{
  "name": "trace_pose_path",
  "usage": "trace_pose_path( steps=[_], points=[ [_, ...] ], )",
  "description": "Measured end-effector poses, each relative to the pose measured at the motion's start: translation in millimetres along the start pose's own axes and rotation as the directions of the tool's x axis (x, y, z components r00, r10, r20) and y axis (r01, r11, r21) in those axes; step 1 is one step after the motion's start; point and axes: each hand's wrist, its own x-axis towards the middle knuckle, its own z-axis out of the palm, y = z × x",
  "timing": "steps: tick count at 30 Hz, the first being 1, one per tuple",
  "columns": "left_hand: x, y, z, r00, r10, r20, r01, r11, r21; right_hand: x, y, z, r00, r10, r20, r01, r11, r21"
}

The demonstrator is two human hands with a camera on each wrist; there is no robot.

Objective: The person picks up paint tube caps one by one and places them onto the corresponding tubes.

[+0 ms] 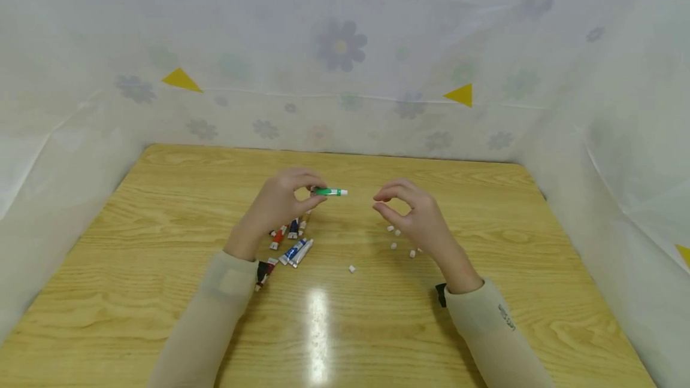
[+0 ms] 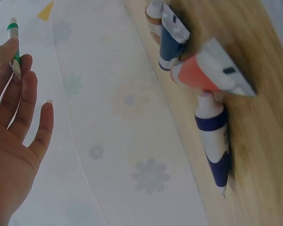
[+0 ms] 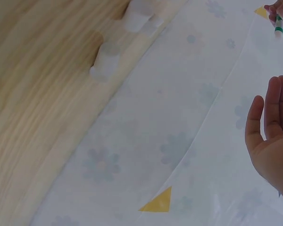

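My left hand (image 1: 317,194) pinches a small green paint tube (image 1: 332,192) by its tail end, level above the wooden table (image 1: 162,196), its white neck pointing right. The left wrist view shows that green tube (image 2: 12,41) between the fingertips (image 2: 9,49). My right hand (image 1: 380,202) hovers a short way right of the tube's tip, fingers loosely curved and holding nothing that I can see. In the right wrist view the right hand (image 3: 269,136) shows straight fingers and a bare palm, with the green tube (image 3: 278,28) beyond it.
Several paint tubes lie under my left hand: a red one (image 1: 277,237), blue ones (image 1: 295,252) and a dark one (image 1: 264,271). Several small white caps (image 1: 351,269) (image 1: 412,253) are scattered under my right hand. White flowered sheeting (image 1: 345,47) walls the table.
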Motion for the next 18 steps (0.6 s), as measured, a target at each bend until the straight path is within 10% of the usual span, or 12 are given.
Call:
trace_pose_path(
  steps=[18],
  points=[
    [-15.7, -39.5, -17.5, 0.978, -0.205, 0.037, 0.206, 0.979, -0.001, -2.1, 3.4, 4.2, 0.976, 0.069, 0.208, -0.069, 0.998, -0.008]
  ],
)
